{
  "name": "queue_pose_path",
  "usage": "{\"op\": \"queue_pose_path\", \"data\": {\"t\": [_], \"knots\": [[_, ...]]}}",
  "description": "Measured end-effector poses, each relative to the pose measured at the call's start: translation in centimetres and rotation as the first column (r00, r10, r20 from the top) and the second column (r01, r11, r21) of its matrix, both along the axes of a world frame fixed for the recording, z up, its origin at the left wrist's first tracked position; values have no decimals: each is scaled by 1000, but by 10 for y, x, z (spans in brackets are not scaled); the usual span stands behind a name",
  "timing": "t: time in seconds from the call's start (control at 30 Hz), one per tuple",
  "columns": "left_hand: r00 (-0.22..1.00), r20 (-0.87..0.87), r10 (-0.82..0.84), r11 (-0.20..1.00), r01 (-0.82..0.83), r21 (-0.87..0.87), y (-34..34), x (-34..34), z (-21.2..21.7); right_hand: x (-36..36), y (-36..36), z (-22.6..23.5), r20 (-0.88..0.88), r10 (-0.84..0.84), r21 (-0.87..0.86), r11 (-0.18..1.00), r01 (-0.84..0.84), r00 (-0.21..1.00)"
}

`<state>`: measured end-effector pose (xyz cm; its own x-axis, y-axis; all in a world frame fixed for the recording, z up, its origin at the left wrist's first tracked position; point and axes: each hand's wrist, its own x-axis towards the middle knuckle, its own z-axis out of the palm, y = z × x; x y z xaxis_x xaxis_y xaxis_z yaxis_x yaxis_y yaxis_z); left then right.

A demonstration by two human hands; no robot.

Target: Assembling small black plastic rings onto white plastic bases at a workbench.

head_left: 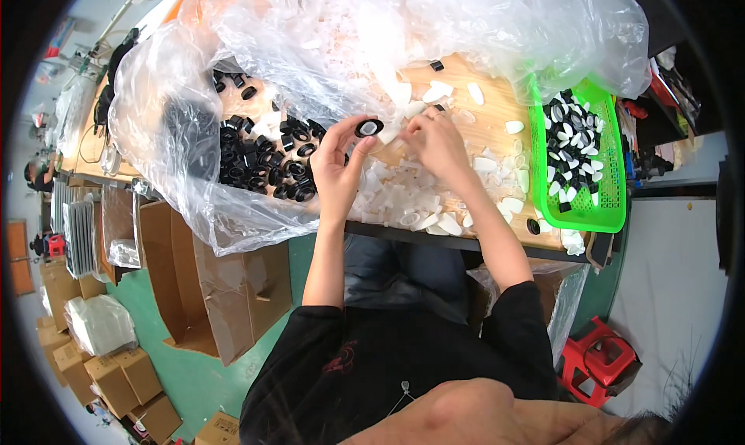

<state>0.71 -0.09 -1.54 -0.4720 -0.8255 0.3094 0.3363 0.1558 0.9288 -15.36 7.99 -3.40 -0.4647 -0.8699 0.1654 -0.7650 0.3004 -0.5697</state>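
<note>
My left hand (338, 164) is closed on a black oval cap (361, 130) with a pale disc in its middle, pinched between thumb and fingers over the table. Just to its right, my right hand (441, 145) has its fingers curled together; whatever they may hold is too small to make out. Between and behind the hands lie white oval pieces (438, 93). Below them, a spread of small translucent pieces (388, 193) covers the table's near edge. Left of my left hand lies a heap of black caps (268, 162) on clear plastic.
A bright green basket (614, 146) at the right holds black and white pieces. Clear plastic sheeting (528, 22) bunches across the back of the wooden table (508, 90). Cardboard boxes (116, 383) stand on the left floor, with a red stool (601, 360) at lower right.
</note>
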Motion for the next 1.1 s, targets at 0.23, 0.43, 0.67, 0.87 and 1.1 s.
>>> {"op": "queue_pose_path", "data": {"t": [0.23,0.43,0.67,0.87,1.1], "knots": [[960,191,203,912,-114,-394,0,6,-2,-2,-3,20,469,110,-246,969,10,876],[938,234,257,862,-112,-495,-1,6,-1,6,5,44,100,355,-668,716,-202,930],[931,251,265,845,-99,-525,5,2,2,5,4,40,-131,379,-626,685,-372,916],[920,248,304,826,-124,-551,4,3,1,9,4,45,-210,352,-594,695,-405,912],[931,199,306,793,-134,-595,7,-3,4,14,4,38,-64,351,-609,728,-315,934]]}}
